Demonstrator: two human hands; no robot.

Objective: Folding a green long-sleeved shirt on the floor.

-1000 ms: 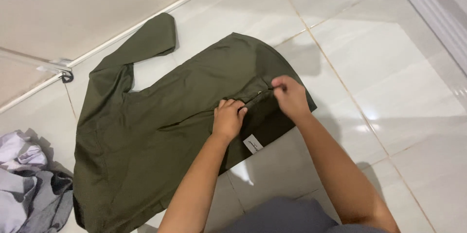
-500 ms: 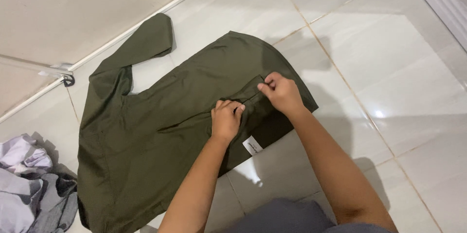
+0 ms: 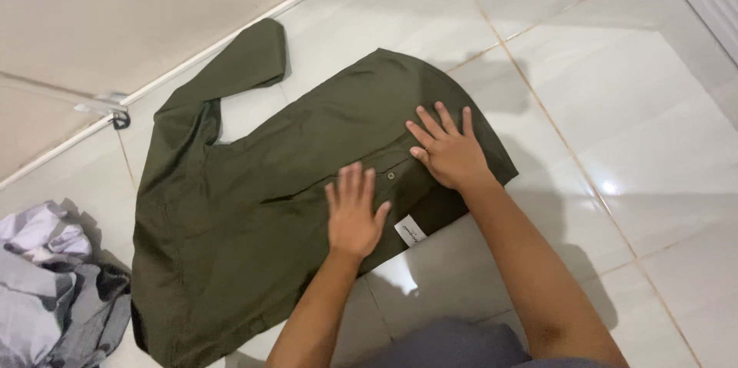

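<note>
Two flat hands press an olive-green shirt spread on a tiled floor.

At the floor's left edge lies a crumpled grey-and-white heap of clothes (image 3: pixel 54 283), just beside the olive-green shirt (image 3: pixel 254 214), which is spread flat across the middle tiles with one sleeve (image 3: pixel 246 60) reaching toward the far wall. The left hand (image 3: pixel 354 214) lies palm down on the cloth, fingers together and holding nothing, near a small white label (image 3: pixel 410 231). The right hand (image 3: pixel 450 153) rests flat by the shirt's right edge, fingers fanned wide, empty too.
</note>
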